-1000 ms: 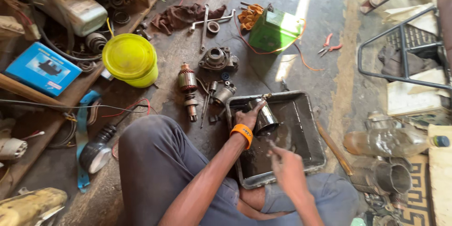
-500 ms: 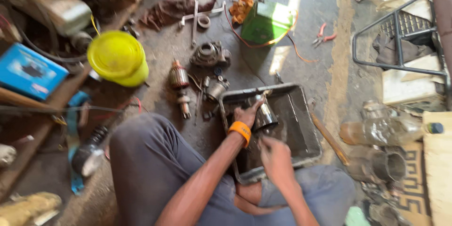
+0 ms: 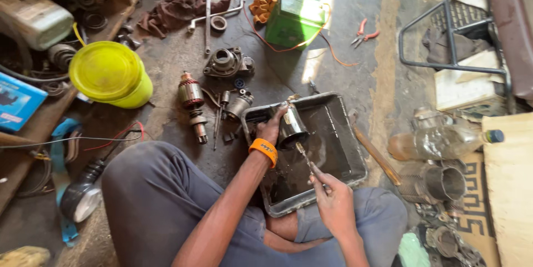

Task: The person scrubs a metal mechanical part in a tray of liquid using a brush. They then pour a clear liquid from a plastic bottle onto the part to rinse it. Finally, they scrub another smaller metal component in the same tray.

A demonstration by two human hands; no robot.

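Note:
My left hand [image 3: 272, 128], with an orange band at the wrist, grips a shiny metal cylinder housing [image 3: 291, 128] over a dark, oily metal tray [image 3: 344, 150] on the floor. My right hand [image 3: 332, 199] holds a thin brush-like tool [image 3: 304, 156] whose tip touches the lower edge of the cylinder. The tray sits between my knees and holds dark liquid.
A motor armature [image 3: 192, 100], a cast housing [image 3: 226, 63] and small parts lie left of the tray. A yellow bucket [image 3: 111, 75], green battery [image 3: 294, 20] with wires, pliers [image 3: 363, 31], wrenches [image 3: 207, 20], a plastic bottle [image 3: 438, 142] and a metal sleeve [image 3: 436, 183] surround me.
The view shifted and steadied. My left hand keeps hold of the cylinder over the tray, and my right hand has brought the tool's tip up against it.

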